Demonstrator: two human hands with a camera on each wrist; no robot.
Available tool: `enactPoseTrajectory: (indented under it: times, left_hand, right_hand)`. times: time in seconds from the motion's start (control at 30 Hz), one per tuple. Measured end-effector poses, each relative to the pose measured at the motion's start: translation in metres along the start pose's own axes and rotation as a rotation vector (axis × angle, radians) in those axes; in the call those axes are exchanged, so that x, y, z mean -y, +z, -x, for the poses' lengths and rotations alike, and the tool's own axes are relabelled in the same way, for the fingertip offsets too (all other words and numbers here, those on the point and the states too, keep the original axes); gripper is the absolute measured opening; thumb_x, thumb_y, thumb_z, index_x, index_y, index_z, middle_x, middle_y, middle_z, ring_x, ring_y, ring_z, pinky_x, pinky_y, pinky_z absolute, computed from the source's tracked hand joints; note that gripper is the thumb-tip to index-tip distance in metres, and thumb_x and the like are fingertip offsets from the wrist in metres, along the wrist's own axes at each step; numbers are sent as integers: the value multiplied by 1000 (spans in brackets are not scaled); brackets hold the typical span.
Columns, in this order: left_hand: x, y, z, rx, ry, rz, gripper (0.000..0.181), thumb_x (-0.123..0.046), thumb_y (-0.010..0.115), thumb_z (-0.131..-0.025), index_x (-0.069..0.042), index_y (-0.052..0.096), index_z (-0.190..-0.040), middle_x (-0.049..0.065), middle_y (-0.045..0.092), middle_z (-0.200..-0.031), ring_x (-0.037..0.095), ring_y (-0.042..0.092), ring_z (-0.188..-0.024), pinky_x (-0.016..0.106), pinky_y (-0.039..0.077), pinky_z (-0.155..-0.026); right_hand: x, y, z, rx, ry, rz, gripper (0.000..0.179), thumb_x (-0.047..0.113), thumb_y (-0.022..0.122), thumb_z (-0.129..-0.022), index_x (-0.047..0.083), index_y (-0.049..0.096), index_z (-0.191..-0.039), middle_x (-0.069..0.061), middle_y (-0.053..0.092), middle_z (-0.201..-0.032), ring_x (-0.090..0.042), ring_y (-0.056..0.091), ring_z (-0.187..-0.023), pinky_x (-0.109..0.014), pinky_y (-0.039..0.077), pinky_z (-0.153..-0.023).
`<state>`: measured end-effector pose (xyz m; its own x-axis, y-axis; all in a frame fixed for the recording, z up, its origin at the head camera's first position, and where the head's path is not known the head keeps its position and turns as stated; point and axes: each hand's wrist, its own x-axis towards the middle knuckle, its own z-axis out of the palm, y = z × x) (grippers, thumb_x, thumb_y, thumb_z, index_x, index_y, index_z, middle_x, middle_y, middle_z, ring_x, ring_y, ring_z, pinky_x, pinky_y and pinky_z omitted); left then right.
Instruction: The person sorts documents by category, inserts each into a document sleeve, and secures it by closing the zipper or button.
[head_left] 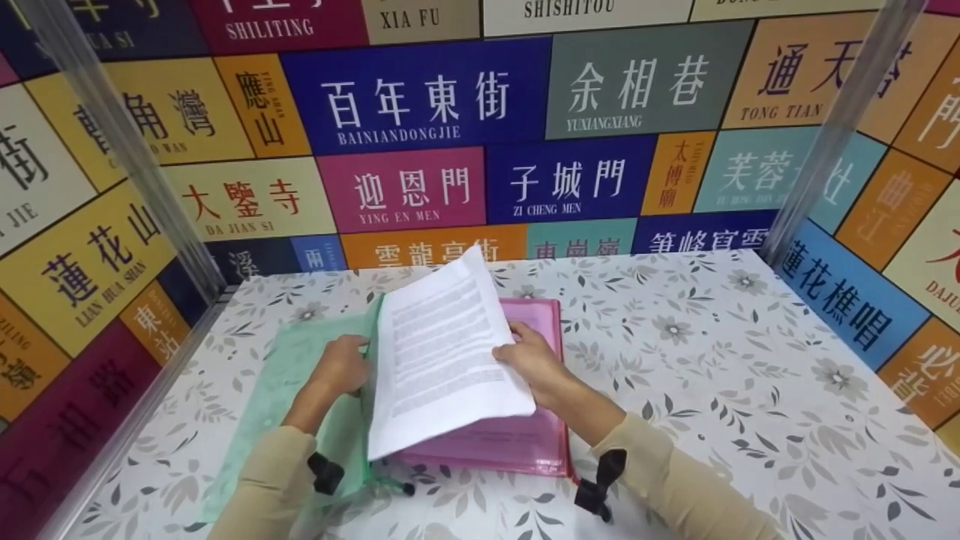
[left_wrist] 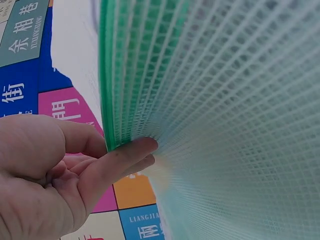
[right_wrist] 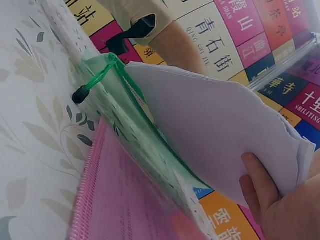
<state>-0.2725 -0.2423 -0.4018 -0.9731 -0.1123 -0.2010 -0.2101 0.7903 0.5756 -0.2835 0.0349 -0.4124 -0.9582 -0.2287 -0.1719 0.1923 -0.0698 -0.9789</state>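
A stack of printed white sheets is tilted up, its left edge along the zip opening of a green mesh zip pouch. My left hand pinches the pouch's green zip edge between thumb and fingers, as the left wrist view shows closely. At the stack's right edge, my right hand grips the sheets, with fingers lying on their blank back. How far the sheets reach into the pouch is hidden. Below them lies a pink zip pouch with a printed page visible through it.
A table with a white leaf-patterned cover carries both pouches. Panels with large printed characters stand behind and at the sides, with clear posts at the corners. A green zip pull hangs from the green pouch's corner.
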Motion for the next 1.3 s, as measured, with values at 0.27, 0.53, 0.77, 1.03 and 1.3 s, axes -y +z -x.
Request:
enactPoseTrajectory:
  times: [0.27,0.53,0.77,1.03,1.3]
  left_hand:
    - [-4,1,2,-28,40,14,53,-1,45,-97,11,37,-148,30,43,-151,34,63,-116,36,61,-72]
    - [-9,3,0,-36,-27,51,55,-1,44,-98,8,33,-151,28,42,-153,31,65,-113,35,60,-79]
    - [-9,7,0,-82,4,11,50,2,43,-96,11,41,-146,30,49,-146,33,63,-115,37,58,-81]
    - [-7,8,3,-154,40,-7,46,3,42,-95,8,51,-140,26,62,-133,31,65,-102,37,55,-77]
    - [-14,11,5,-171,77,-6,47,4,42,-96,9,47,-143,27,51,-146,39,52,-135,52,45,-110]
  right_hand:
    - [-4,10,2,-26,-57,44,55,-2,50,-89,2,44,-144,-22,66,-110,-23,67,-82,-37,59,-68]
    - [-14,20,1,33,-39,60,57,-6,49,-90,-1,40,-146,-25,64,-117,-24,68,-90,-39,60,-77]
    - [-16,30,0,117,-22,64,60,-7,48,-90,-1,37,-148,-25,61,-122,-27,68,-97,-42,60,-83]
    - [-8,32,1,166,-25,42,63,-9,48,-88,0,36,-150,-26,61,-124,-26,68,-95,-42,60,-82]
    - [-12,44,-5,175,-10,32,62,-10,50,-87,0,40,-148,-25,64,-122,-25,70,-94,-42,60,-82]
